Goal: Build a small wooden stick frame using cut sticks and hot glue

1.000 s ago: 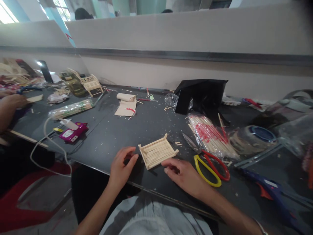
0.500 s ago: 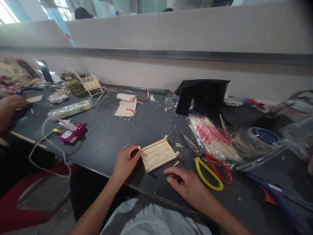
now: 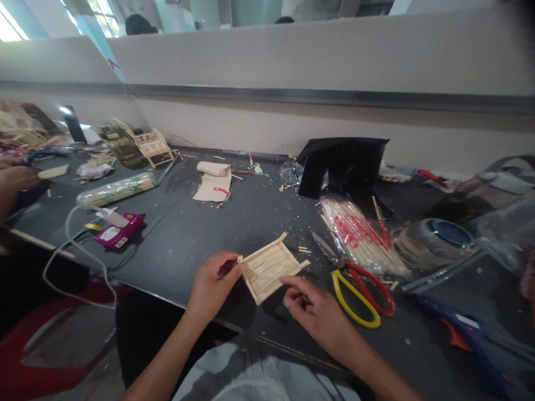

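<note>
A small rectangular panel of pale wooden sticks, with short posts at its corners, is tilted over the dark table. My left hand pinches its left corner between thumb and fingers. My right hand is at the panel's lower right edge, index finger stretched towards it and the other fingers curled; whether the fingertip touches, I cannot tell. Scissors with one yellow and one red handle lie just right of that hand. A few short stick pieces lie beyond the panel.
A plastic bag of red-tipped sticks, a jar and a blue glue gun are on the right. Sandpaper and a black folded stand lie further back. On the left are a purple power socket and another person's hand.
The panel has tilted and turned slightly, its near corner moving towards me. My right hand has come up to its near right edge. My left hand keeps its pinch.
</note>
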A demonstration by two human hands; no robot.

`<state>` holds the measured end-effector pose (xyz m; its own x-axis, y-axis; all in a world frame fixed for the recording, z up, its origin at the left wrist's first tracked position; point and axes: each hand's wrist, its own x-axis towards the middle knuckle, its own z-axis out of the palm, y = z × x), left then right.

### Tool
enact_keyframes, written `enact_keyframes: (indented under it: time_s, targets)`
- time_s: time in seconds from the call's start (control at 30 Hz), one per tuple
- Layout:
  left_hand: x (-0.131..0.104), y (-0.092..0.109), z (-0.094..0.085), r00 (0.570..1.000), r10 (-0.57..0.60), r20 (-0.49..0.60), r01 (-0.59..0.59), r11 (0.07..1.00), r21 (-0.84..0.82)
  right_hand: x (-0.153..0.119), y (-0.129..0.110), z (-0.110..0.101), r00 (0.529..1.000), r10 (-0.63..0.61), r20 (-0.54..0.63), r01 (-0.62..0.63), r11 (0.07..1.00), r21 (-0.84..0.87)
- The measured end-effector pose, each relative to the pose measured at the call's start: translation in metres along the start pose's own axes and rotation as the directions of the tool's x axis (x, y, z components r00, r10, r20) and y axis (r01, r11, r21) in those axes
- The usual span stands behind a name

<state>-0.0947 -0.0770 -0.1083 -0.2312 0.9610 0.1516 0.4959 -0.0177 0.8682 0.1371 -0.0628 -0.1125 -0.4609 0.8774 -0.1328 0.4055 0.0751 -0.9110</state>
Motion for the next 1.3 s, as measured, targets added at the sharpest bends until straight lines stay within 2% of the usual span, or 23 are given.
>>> enact_keyframes:
  time_s: [0.13, 0.27, 0.4, 0.53, 0.73, 0.83, 0.97, 1.13, 1.2, 1.3]
  targets:
    - [-0.006, 0.018, -0.001, 0.985, -0.135, 0.108, 0.16, 0.947, -0.278, 0.001, 0.001, 0.001, 0.999, 0.015, -0.039, -0.013, 0.998, 0.066]
    - [-0.009, 0.035, -0.003, 0.982, -0.066, 0.179, 0.141, 0.884, -0.446, -0.001, -0.002, -0.007, 0.997, 0.043, -0.062, -0.033, 0.986, 0.163]
    - [-0.007, 0.043, -0.003, 0.972, -0.012, 0.234, 0.139, 0.833, -0.536, -0.004, -0.007, -0.023, 0.994, 0.087, -0.06, -0.073, 0.976, 0.206]
    - [-0.002, 0.052, -0.004, 0.981, 0.042, 0.187, 0.064, 0.847, -0.528, -0.003, -0.01, -0.038, 1.0, 0.021, 0.007, -0.022, 0.964, 0.264]
    - [0.001, 0.068, -0.003, 0.983, 0.157, 0.096, -0.076, 0.82, -0.567, 0.001, -0.009, -0.044, 0.996, -0.083, -0.041, 0.092, 0.934, 0.344]
    - [0.003, 0.07, 0.003, 0.987, 0.138, 0.088, -0.051, 0.768, -0.638, 0.003, -0.009, -0.042, 0.99, -0.119, -0.071, 0.138, 0.908, 0.395]
    - [0.006, 0.07, 0.01, 0.974, 0.158, 0.161, -0.006, 0.732, -0.682, 0.004, -0.007, -0.04, 0.986, -0.145, -0.085, 0.168, 0.867, 0.469]
    - [0.01, 0.08, 0.015, 0.976, 0.166, 0.141, -0.043, 0.781, -0.624, 0.009, -0.007, -0.035, 0.991, -0.105, -0.085, 0.135, 0.765, 0.63]
    - [0.01, 0.087, 0.015, 0.978, 0.182, 0.104, -0.094, 0.825, -0.557, 0.012, -0.011, -0.035, 0.99, -0.077, -0.122, 0.137, 0.771, 0.622]
    - [0.012, 0.098, 0.012, 0.964, 0.264, 0.042, -0.225, 0.886, -0.405, 0.013, -0.017, -0.041, 0.973, -0.014, -0.23, 0.145, 0.814, 0.563]
